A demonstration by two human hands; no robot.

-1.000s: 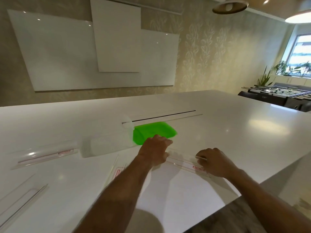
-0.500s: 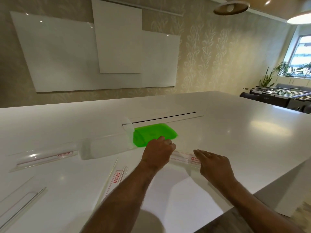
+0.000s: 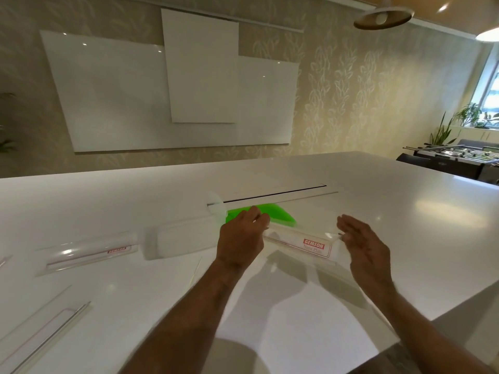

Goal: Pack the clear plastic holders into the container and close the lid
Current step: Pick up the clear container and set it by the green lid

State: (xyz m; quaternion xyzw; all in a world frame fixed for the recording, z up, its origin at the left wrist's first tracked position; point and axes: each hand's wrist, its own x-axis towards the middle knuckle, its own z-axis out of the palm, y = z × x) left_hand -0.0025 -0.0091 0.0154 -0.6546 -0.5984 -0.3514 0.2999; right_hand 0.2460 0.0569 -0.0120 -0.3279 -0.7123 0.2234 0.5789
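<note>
**Hands lift one clear holder toward the container**

Left hand (image 3: 241, 237) pinches one end of the clear plastic holder (image 3: 302, 242); the right hand (image 3: 361, 241), fingers spread, supports the other end. Held above the white desk (image 3: 405, 211), the holder should be kept level and guided lengthwise into the long container (image 3: 181, 236) just left, beside its green lid (image 3: 272, 215).

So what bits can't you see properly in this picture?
Head view only:
- Clear holder left end: hidden behind the left hand.
- Container: blurred; contents unclear.
- Green lid: partly behind the left hand.
- Right hand: grip on the holder's end unclear.
</note>
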